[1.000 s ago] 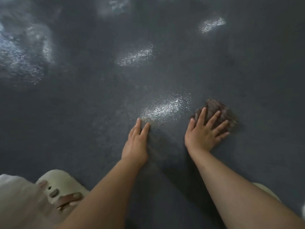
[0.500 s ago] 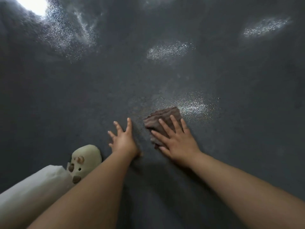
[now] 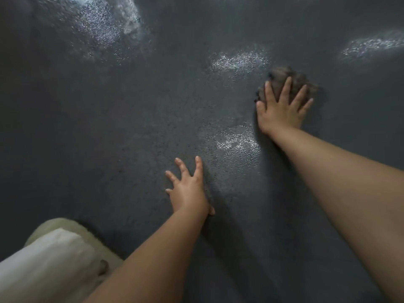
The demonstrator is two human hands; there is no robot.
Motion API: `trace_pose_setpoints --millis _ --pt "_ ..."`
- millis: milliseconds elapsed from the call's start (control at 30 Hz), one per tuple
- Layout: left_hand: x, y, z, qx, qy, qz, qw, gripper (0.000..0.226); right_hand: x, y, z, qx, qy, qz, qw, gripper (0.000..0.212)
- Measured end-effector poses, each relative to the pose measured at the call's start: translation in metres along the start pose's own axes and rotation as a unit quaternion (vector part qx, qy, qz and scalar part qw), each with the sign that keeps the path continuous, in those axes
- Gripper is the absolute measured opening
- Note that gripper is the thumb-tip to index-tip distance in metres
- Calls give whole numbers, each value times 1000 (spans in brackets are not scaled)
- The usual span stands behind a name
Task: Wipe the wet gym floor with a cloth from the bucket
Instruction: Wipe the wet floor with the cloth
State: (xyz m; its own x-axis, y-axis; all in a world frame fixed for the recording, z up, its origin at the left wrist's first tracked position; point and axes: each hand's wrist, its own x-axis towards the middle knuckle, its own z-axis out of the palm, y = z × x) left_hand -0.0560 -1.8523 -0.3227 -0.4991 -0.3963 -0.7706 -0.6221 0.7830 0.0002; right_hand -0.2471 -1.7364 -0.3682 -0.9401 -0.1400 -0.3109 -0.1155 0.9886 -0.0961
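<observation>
My right hand (image 3: 282, 110) is in the upper right of the frame, with its fingers spread flat on the brown cloth (image 3: 288, 80). The cloth lies under my fingertips and sticks out past them, toward the top of the frame. It looks bunched and blurry, so I cannot tell which way its long side runs. My left hand (image 3: 188, 189) is lower, near the middle, pressed on the dark floor (image 3: 109, 138) with fingers apart and holding nothing. A shiny wet patch (image 3: 236, 141) sits between my hands, just down and left of the cloth. My right hand is nearer, so I think it should wipe there next.
</observation>
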Motion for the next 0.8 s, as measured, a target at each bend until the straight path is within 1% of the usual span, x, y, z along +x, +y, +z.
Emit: trace_pose_setpoints --millis 67,133,167,233,267,333,367,400,433,467,500,533,567,633,667,700,733,800 --pt "0 -1 0 1 -1 1 1000 131 -12 -27 5 -34 -15 -98 994 57" --pt "1 -3 1 3 -3 3 1000 130 -40 -50 17 -76 -32 -228 970 57" --pt "1 -4 2 4 -4 5 1000 130 -54 -55 24 -88 -43 -292 951 57" --pt "1 -5 2 6 -4 6 1000 129 -69 -48 32 -107 -53 -416 901 59" --pt "2 -5 3 7 -4 6 1000 128 -68 -39 31 -117 -58 -467 874 60" --pt "1 -4 3 5 -6 5 1000 128 -50 -19 26 -130 -27 -539 832 57" --pt "1 -4 3 2 -6 5 1000 129 -35 -10 22 -145 -25 -546 825 59" --pt "1 -4 3 -1 -5 6 1000 130 -19 -3 15 -157 -33 -527 834 64" --pt "1 -4 3 -2 -4 7 1000 130 -5 1 6 -158 -41 -488 858 71" --pt "1 -4 3 -3 -3 7 1000 130 8 4 -3 -151 -40 -429 890 76" --pt "1 -4 4 -3 -3 7 1000 131 19 6 -10 -139 -36 -360 922 74" --pt "1 -3 4 -4 -3 5 1000 131 28 6 -13 -119 -29 -295 948 68" --pt "0 -3 4 -5 -3 4 1000 131 34 2 -13 -96 -25 -238 966 61" --pt "0 -2 3 -6 -3 4 1000 130 34 -20 -10 -52 -23 -152 987 55" --pt "0 -2 3 -7 -4 5 1000 130 29 -35 -7 -40 -27 -128 991 55" --pt "0 -2 3 -9 -4 6 1000 131 21 -51 -4 -35 -35 -127 991 55" --pt "0 -2 2 -9 -5 6 1000 131 12 -66 0 -38 -43 -150 987 55" --pt "0 -1 2 -1 -6 5 1000 131 -16 -92 8 -57 -56 -243 967 55"
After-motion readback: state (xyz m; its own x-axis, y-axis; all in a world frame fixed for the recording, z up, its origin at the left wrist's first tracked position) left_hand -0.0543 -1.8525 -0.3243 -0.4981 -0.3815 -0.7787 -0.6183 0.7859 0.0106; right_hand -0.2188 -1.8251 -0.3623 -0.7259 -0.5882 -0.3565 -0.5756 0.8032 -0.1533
